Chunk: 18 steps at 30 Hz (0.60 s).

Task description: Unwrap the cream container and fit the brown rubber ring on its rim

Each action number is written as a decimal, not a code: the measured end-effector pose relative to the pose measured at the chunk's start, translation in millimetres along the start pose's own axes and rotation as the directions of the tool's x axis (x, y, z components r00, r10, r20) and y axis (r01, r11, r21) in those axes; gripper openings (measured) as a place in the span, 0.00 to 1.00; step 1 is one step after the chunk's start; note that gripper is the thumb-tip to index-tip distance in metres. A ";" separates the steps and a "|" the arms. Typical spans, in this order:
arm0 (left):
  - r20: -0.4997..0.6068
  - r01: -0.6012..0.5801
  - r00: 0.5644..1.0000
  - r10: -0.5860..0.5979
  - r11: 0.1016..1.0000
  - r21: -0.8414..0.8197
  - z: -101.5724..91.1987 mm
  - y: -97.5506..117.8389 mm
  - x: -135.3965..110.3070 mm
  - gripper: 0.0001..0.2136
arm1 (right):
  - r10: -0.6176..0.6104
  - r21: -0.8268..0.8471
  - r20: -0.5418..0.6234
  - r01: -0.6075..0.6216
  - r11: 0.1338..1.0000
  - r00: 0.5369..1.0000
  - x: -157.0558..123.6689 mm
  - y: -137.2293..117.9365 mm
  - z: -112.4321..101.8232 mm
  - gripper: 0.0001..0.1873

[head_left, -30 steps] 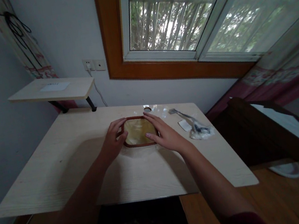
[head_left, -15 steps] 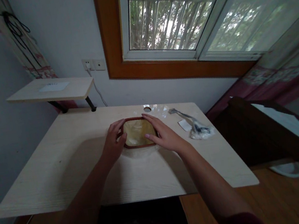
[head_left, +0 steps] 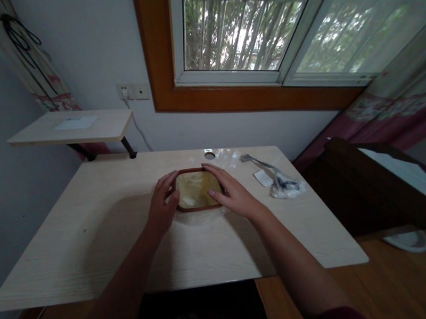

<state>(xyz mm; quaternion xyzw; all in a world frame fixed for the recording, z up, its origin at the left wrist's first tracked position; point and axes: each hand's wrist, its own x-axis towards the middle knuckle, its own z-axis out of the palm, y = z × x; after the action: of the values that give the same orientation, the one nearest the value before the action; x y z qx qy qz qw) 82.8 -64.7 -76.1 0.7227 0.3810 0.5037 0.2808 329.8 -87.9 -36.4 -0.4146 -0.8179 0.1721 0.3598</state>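
Observation:
A rounded rectangular container (head_left: 193, 188) with a reddish-brown rim and a dull yellowish, slightly shiny top is on the desk in front of me. My left hand (head_left: 163, 200) grips its left side, thumb over the near left edge. On the opposite side, my right hand (head_left: 234, 189) has its fingers along the rim and its thumb resting on the top. Clear plastic film (head_left: 226, 156) lies behind the container. What is inside the container cannot be made out.
Right of my hands lie a small white card (head_left: 263, 178) and a clear plastic bag (head_left: 287, 186) with dark items, beside a grey strap-like piece (head_left: 256, 161). A raised shelf (head_left: 31, 135) holds a paper sheet at the left. The pale desk (head_left: 122, 249) has a cable hole (head_left: 210, 155) at the back.

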 end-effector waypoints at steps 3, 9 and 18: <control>-0.007 0.003 1.000 -0.003 1.000 -0.026 1.8 -0.4 -1.1 0.21 | -0.012 0.020 -0.002 0.012 1.000 1.000 -0.8 1.5 1.3 0.34; -0.041 -0.005 0.999 0.002 0.998 -0.067 6.2 -3.1 -2.6 0.21 | -0.023 0.069 -0.021 0.025 0.997 0.999 -3.1 4.3 4.9 0.33; -0.013 0.016 1.000 -0.017 0.996 -0.084 5.7 -6.8 -3.1 0.23 | -0.037 0.153 -0.041 0.043 0.987 0.998 -4.5 3.4 6.7 0.30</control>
<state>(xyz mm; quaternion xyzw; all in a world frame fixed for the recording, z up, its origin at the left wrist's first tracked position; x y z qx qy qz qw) 85.7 -63.7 -84.9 0.7036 0.3674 0.5219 0.3122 328.6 -89.3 -45.0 -0.3724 -0.8033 0.2196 0.4096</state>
